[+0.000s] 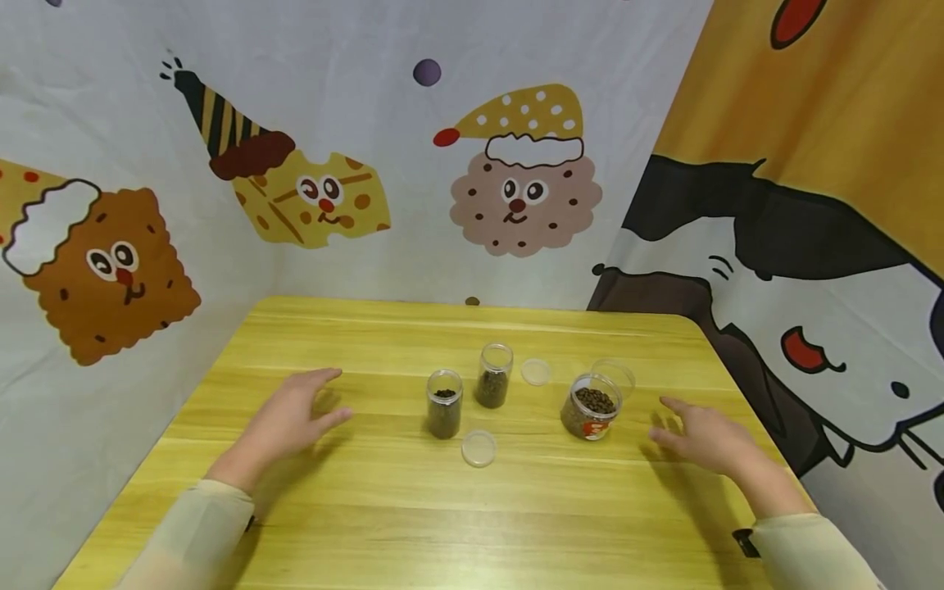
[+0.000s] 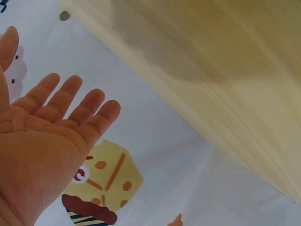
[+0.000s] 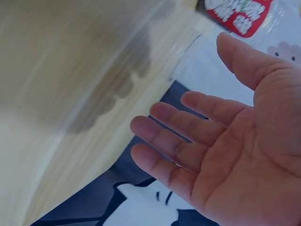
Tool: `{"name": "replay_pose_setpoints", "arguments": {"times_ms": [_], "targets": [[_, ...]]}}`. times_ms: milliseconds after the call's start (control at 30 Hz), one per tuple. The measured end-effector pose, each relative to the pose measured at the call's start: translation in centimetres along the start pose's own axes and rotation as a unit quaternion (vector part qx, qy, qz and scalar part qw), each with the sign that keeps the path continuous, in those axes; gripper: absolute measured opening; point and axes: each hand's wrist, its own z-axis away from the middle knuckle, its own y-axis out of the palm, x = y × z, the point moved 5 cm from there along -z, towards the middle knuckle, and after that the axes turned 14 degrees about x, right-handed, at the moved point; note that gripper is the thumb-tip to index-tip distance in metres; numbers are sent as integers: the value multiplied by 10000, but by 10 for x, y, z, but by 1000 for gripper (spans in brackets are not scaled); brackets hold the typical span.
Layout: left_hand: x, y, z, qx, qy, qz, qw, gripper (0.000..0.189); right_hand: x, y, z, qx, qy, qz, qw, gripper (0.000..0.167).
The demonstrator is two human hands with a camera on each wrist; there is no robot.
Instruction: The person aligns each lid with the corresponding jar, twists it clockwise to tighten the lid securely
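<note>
My left hand [image 1: 289,414] hovers over the left part of the table, fingers relaxed and holding nothing. On the right, my right hand [image 1: 704,438] is likewise empty, nearest to a wide clear jar [image 1: 590,407] of brown pellets with a red label. Two narrow clear jars stand uncapped near the middle: a front jar [image 1: 444,406] and a back jar [image 1: 494,377], both partly filled with dark grains. One round lid [image 1: 479,448] lies before them, another lid [image 1: 536,372] to their right. Behind the wide jar is a larger clear lid [image 1: 624,375].
The yellow wood-grain table [image 1: 413,524] ends at a back edge against a cloth backdrop [image 1: 413,270] printed with cartoon figures. More printed cloth [image 1: 811,246] hangs along the right side.
</note>
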Motion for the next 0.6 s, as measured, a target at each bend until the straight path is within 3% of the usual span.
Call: {"name": "replay_pose_setpoints", "arguments": {"times_ms": [600], "targets": [[-34,10,-4,-130,386,-59,9992,72,62,3,21,288,-515,17,9983,65]]}}
